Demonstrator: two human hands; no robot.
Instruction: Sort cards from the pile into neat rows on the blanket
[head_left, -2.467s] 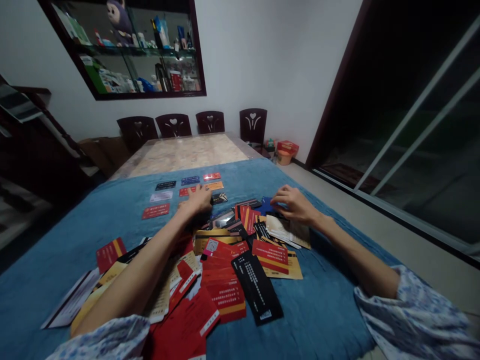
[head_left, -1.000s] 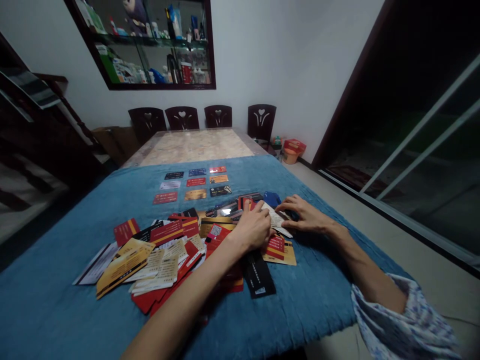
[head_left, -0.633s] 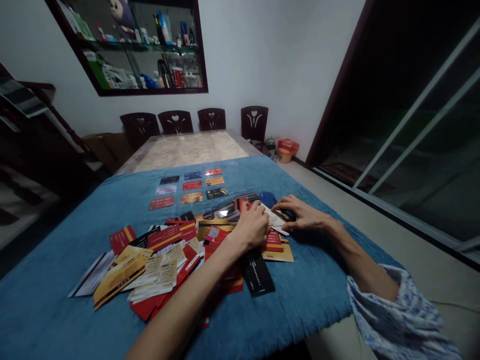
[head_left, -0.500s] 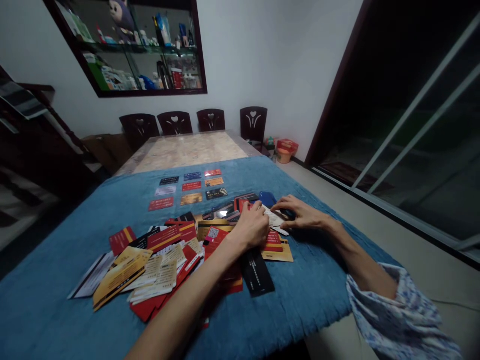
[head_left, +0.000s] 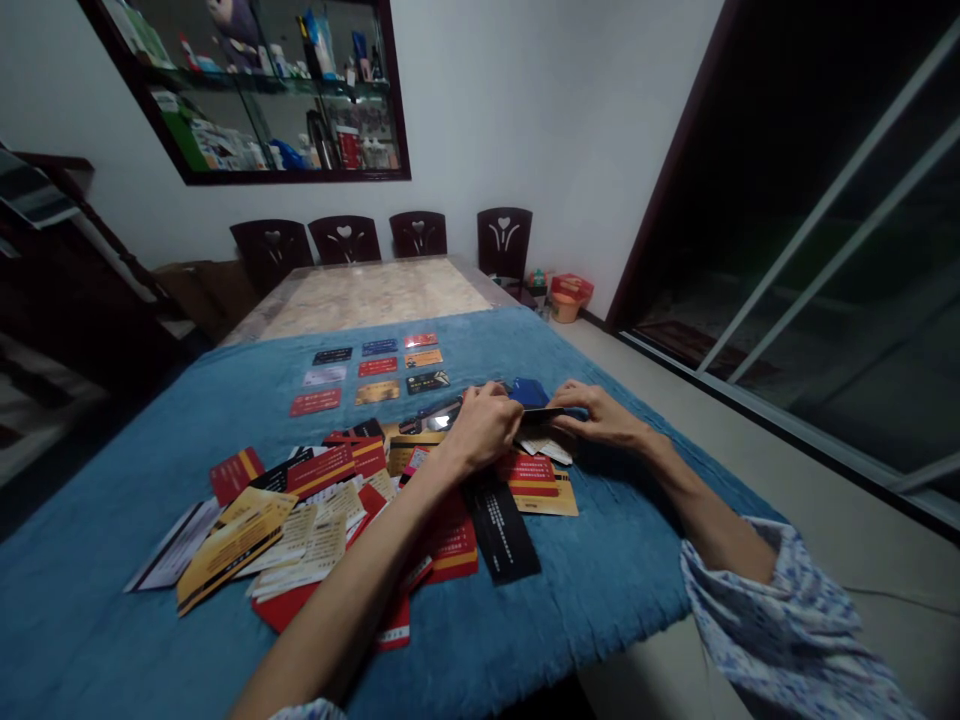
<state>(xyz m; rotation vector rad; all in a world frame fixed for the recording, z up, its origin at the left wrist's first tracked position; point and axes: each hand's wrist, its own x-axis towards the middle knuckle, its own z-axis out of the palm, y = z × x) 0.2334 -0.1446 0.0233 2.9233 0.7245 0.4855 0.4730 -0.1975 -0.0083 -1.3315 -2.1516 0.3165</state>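
Note:
A dark card is held edge-on between my two hands, just above the right end of a loose pile of cards. My left hand is closed at its left end, the fingertips partly hidden behind the knuckles. My right hand pinches the right end between thumb and fingers. Below the card lie white printed cards, a red card and a gold card. A black card lies under my left wrist, and blue cards lie just behind the hands.
Farther back on the blue cloth, single cards lie face up in three rows, among them a gold card. The pile spreads left to a yellow card. Bare marble tabletop and dark chairs stand beyond.
The dark card is now lifted between both hands, above the white cards. My left hand has moved slightly up and left. The camera view has shifted a little.

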